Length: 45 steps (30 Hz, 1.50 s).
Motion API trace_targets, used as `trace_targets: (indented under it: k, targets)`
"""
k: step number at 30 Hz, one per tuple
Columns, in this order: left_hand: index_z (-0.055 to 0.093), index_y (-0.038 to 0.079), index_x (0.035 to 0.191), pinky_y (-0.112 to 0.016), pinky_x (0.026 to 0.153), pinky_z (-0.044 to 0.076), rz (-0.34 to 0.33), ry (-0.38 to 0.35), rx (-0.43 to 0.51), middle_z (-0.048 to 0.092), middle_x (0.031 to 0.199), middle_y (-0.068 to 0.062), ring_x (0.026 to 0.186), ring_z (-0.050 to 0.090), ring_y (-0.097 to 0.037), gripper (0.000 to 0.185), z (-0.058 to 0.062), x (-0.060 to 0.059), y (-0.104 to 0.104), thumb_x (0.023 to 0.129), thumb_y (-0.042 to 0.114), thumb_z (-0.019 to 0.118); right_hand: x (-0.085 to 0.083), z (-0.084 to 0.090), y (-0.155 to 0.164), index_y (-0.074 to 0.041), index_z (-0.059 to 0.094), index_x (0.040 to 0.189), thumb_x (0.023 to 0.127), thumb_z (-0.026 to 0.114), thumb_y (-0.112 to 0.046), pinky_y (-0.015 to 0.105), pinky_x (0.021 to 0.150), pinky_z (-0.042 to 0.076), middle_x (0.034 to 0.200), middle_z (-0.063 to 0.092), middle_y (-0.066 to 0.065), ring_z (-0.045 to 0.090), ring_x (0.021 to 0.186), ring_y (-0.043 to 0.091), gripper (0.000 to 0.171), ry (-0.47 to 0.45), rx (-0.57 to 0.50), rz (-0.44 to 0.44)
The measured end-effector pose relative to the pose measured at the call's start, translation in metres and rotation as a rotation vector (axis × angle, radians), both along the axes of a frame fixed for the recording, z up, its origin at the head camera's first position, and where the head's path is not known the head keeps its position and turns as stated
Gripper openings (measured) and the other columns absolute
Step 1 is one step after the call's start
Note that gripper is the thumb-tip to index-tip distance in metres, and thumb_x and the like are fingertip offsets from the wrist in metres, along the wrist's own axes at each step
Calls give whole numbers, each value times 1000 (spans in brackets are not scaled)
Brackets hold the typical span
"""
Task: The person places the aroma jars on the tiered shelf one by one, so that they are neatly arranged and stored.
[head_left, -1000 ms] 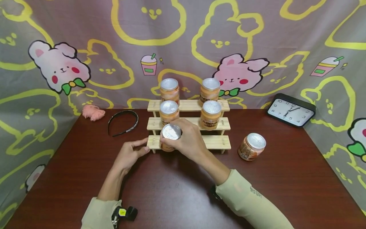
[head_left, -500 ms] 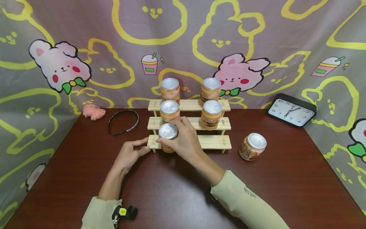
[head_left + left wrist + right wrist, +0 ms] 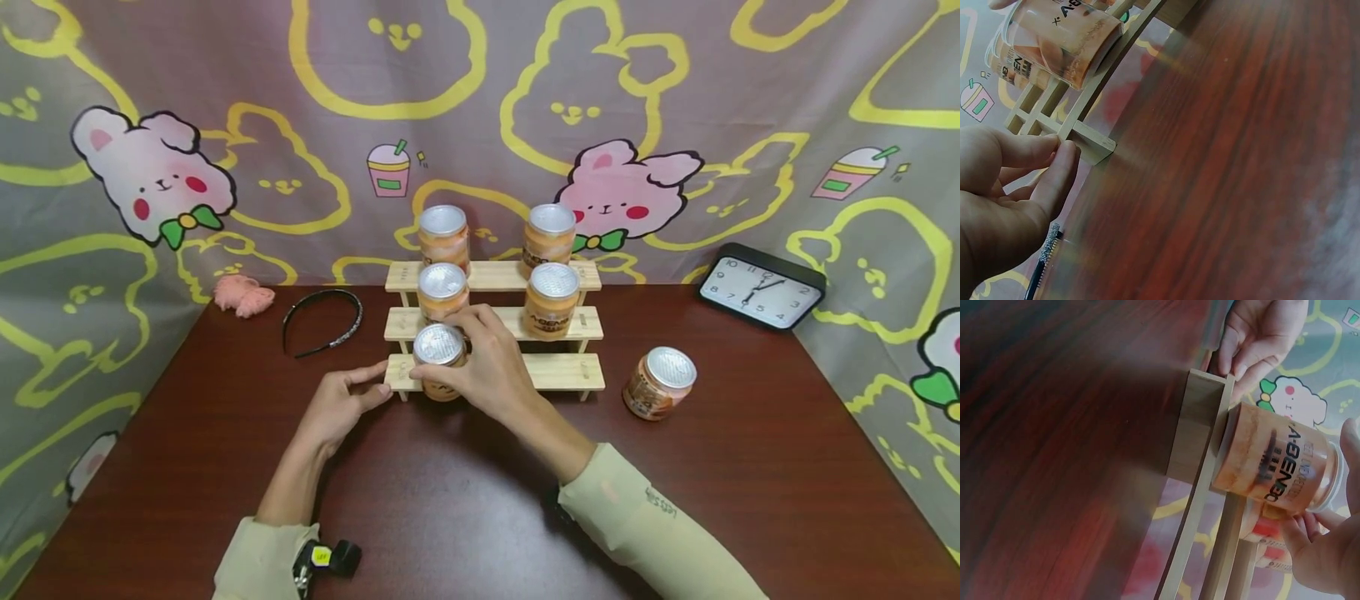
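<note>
A three-step wooden rack (image 3: pixel 562 372) stands mid-table. My right hand (image 3: pixel 480 367) grips an orange can with a silver lid (image 3: pixel 439 346) (image 3: pixel 1279 465) (image 3: pixel 1063 34), set on the left end of the lowest step. My left hand (image 3: pixel 345 404) (image 3: pixel 1016 187) touches the left end of that bottom step with thumb and fingertips and holds nothing. Two cans (image 3: pixel 442 287) (image 3: pixel 552 293) stand on the middle step, two more (image 3: pixel 443 229) (image 3: pixel 550 229) on the top step. A further can (image 3: pixel 660 382) stands on the table right of the rack.
A black headband (image 3: pixel 324 321) and a pink hair tie (image 3: pixel 243 294) lie at the back left of the brown table (image 3: pixel 465 517). A black clock (image 3: pixel 761 287) leans at the back right. A cartoon-rabbit cloth (image 3: pixel 225 100) walls the back and sides.
My right hand has brought the can slightly left and down onto the lowest step. The left hand has stayed at the rack's end.
</note>
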<state>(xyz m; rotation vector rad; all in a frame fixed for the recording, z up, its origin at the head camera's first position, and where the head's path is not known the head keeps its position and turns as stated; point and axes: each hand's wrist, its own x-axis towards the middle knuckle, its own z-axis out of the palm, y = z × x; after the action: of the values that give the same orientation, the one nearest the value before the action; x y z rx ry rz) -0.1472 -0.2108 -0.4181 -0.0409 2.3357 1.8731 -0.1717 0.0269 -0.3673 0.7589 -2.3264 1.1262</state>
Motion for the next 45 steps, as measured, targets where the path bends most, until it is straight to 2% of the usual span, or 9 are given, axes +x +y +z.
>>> trace_targets:
  k: [7,10,13,21,27,29,33,40,45]
  targets:
    - [52,-7,142,-16,90,47,0,-2,11,52,144,-22,130,49,-28,48,2,1,0,96,-2,65,0,2,11,-5,71,114,65,97,-39,33,82,51,108,64,6,59,99,18,65,-17,-27,42]
    - [52,-7,142,-16,91,47,1,0,13,52,144,-22,129,49,-28,48,2,1,0,96,-2,65,0,3,18,-5,71,116,66,97,-35,35,86,51,109,65,8,60,101,21,63,-5,-56,62]
    - [52,-7,142,-16,90,46,-1,2,13,52,144,-23,130,48,-28,48,1,1,1,96,-3,64,0,4,25,-4,71,117,67,97,-30,36,84,52,109,66,11,62,98,26,62,22,-94,84]
    - [52,-8,141,-14,91,45,6,6,7,51,145,-23,133,45,-26,48,0,1,1,96,-3,65,2,7,49,2,71,115,66,98,-24,33,83,53,107,68,12,63,94,23,62,69,-143,48]
    - [53,-7,141,-16,87,49,13,-4,7,52,143,-24,110,60,-9,48,-1,1,2,96,-3,65,7,9,68,1,70,118,67,97,-17,32,87,55,106,69,10,66,97,23,60,22,-197,31]
    - [53,-7,142,-17,86,49,12,-1,2,52,143,-24,105,62,-5,48,-1,1,2,96,-3,65,9,9,73,0,70,118,69,96,-16,32,89,55,107,70,10,67,99,23,59,1,-199,17]
    - [53,-6,142,-16,86,49,8,7,-18,51,145,-22,109,60,-7,48,0,1,3,96,-1,66,11,8,84,-2,70,119,70,95,-17,35,89,54,107,71,12,66,100,23,57,-20,-175,-3]
    - [52,-7,142,-17,84,50,17,-4,-20,50,145,-23,101,63,-5,48,-1,2,4,96,-2,65,11,8,102,-1,71,118,70,95,-15,37,85,53,106,71,12,65,97,22,55,4,-127,-9]
    - [54,-7,141,-15,86,48,21,17,-49,51,145,-21,112,59,-11,47,-2,2,5,95,-2,66,12,10,115,-5,71,119,72,95,-17,41,82,52,107,71,9,64,100,20,54,-19,-113,-38]
